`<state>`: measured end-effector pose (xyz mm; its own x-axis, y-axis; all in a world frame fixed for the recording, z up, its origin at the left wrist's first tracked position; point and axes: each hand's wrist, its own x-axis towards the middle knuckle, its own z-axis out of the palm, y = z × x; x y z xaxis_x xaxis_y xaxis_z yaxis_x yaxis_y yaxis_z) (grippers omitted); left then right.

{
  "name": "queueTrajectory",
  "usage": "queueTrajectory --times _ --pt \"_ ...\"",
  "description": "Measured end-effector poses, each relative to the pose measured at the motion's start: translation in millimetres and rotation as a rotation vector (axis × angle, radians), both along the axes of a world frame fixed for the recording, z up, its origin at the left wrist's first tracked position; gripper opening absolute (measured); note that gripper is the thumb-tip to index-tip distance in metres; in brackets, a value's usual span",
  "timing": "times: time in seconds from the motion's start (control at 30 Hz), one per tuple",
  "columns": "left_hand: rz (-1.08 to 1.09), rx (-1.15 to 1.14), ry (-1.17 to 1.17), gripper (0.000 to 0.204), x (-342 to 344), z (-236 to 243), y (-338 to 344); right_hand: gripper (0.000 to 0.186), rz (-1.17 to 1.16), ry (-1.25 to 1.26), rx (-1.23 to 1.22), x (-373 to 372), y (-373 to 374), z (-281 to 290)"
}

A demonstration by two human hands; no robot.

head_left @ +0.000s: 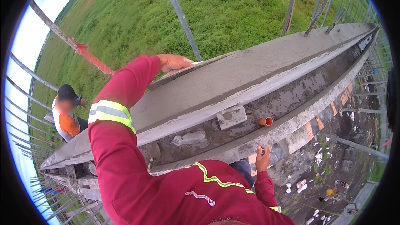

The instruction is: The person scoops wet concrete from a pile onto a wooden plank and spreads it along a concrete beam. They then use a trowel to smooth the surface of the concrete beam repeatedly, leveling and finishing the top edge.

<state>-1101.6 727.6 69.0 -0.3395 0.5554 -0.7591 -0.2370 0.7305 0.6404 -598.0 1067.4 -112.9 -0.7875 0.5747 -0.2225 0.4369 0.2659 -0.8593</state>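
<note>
My left arm, in a maroon sleeve with a reflective band, reaches across the freshly smoothed concrete ledge (pixel 216 77). At its far edge, my left hand (pixel 175 62) is closed on a long, thin, flat board (pixel 212 61) lying along that edge. Part of the grip is hidden behind the hand. My right hand (pixel 262 158) is low at the near side, beside the rough outer rim of the gutter (pixel 291 135). Its fingers are curled in with the thumb up; what they hold, if anything, I cannot make out.
In the gutter channel lie a concrete block (pixel 231 117), an orange pipe stub (pixel 265 121), a clear plastic bottle (pixel 189 138) and a small handled tool (pixel 151 164). A co-worker (pixel 68 116) sits at the far left. Metal poles (pixel 179 12) rise beyond the ledge; littered ground lies below right.
</note>
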Motion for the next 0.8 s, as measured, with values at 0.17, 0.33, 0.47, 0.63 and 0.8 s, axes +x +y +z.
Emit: queueTrajectory --times 0.17,0.33,0.47,0.63,0.8 --pt "-0.117 -0.294 0.090 0.057 28.8 37.9 -123.8 0.026 0.098 0.013 0.080 -0.1 -14.2 -12.9" --pt "-0.018 -0.135 0.695 0.054 45.4 129.8 -72.7 0.027 0.194 0.015 0.060 -28.8 -34.4 -10.5" --pt "-0.113 0.151 1.181 0.049 59.8 156.2 63.4 0.027 0.224 0.096 0.023 -57.1 -46.0 -2.6" --pt "-0.139 0.261 1.293 0.041 81.8 142.9 222.0 0.027 0.212 0.158 -0.024 -71.6 -52.1 -6.7" --pt "-0.151 0.197 1.226 0.027 107.5 112.9 266.5 0.030 0.202 0.163 -0.183 -62.6 -49.5 -19.8"
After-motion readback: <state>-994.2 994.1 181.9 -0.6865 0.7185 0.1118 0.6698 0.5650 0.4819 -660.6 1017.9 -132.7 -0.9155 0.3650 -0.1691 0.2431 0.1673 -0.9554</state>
